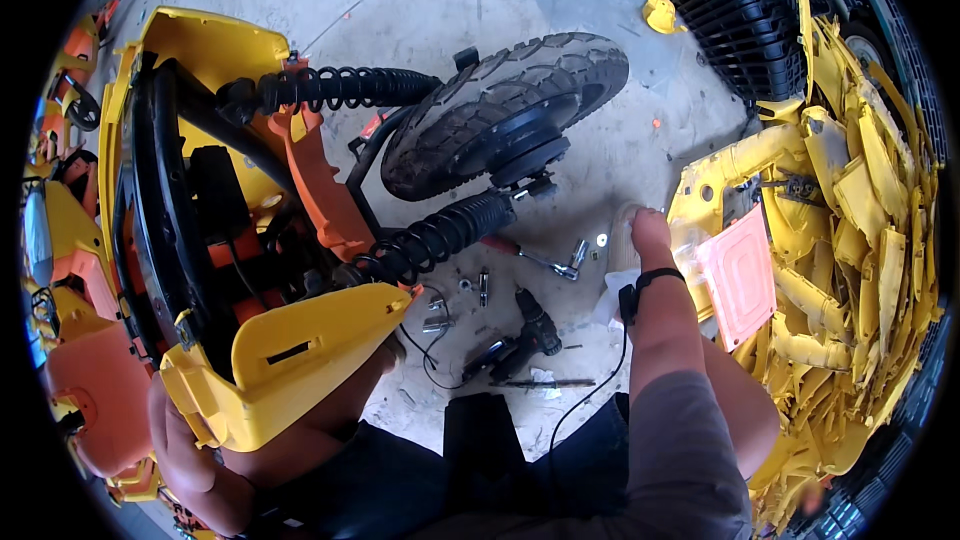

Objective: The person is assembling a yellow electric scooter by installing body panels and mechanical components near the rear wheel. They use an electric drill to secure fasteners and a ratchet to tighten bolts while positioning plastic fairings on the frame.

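Observation:
Out to the right, my right hand point(651, 232) is curled beside a pale translucent container or bag point(622, 240) on the floor. Its fingers look closed, but whatever they hold is hidden. A black band sits on that wrist, with a thin cable running down from it. My left arm point(190, 450) reaches up behind a yellow body panel point(310, 335) at the lower left; the fingers there are out of sight. That panel belongs to a tipped vehicle with an orange bracket point(320, 185), black coil shock absorbers point(440, 230) and a knobbly tyre point(500, 105).
A black cordless drill point(525, 335), a red-handled ratchet point(535, 255) and several sockets point(484, 287) lie on the concrete. Yellow plastic panels point(850, 240) pile up at right, with a pink-orange lid point(738, 275) among them. Black crates point(730, 20) stand behind.

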{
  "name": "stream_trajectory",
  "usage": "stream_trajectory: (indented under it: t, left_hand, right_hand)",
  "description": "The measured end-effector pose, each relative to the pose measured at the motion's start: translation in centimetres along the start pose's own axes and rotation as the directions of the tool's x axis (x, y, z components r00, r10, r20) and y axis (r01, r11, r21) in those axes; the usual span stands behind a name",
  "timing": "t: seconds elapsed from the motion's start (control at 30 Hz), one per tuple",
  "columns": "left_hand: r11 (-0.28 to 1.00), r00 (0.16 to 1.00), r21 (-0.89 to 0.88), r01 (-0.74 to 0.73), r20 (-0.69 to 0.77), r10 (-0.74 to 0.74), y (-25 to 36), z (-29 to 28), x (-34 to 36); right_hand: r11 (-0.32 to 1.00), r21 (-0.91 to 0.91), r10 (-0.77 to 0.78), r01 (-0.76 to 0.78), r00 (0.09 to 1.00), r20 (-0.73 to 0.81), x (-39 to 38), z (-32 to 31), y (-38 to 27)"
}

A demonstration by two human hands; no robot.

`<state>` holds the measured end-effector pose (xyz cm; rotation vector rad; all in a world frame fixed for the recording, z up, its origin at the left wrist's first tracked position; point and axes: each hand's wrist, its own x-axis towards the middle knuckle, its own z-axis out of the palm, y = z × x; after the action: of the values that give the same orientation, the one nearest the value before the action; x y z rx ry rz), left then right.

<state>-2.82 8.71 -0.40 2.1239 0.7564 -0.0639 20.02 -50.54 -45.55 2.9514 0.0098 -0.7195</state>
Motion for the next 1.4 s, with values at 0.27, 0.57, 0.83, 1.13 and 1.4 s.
stream_trajectory:
  t: [0.27,0.57,0.83,1.13,1.4]
  left_hand:
    - [0.986,0.994,0.121,-0.111,0.032,0.108,-1.0,-0.8,0.3]
    - [0.981,0.997,-0.188,0.056,-0.039,-0.064,-1.9,-1.3,0.4]
    - [0.961,0.986,0.225,-0.160,-0.018,0.168,-4.7,-3.5,0.4]
    - [0.998,0.992,0.019,-0.067,-0.105,0.069,-6.4,-3.6,0.3]
    - [0.945,1.000,-0.327,-0.020,-0.002,0.020,-3.7,-1.8,1.1]
  right_hand:
    - [0.982,-0.130,-0.149,0.139,0.986,-0.074,0.3,1.9,1.1]
    - [0.969,-0.167,-0.196,0.183,0.979,-0.062,0.9,2.3,1.5]
    - [0.983,-0.089,-0.163,0.159,0.986,-0.038,1.8,2.1,0.8]
    - [0.998,0.061,-0.011,0.004,0.994,0.111,1.0,-1.6,1.7]
    - [0.961,0.277,-0.030,-0.002,0.993,0.112,2.6,0.3,4.1]
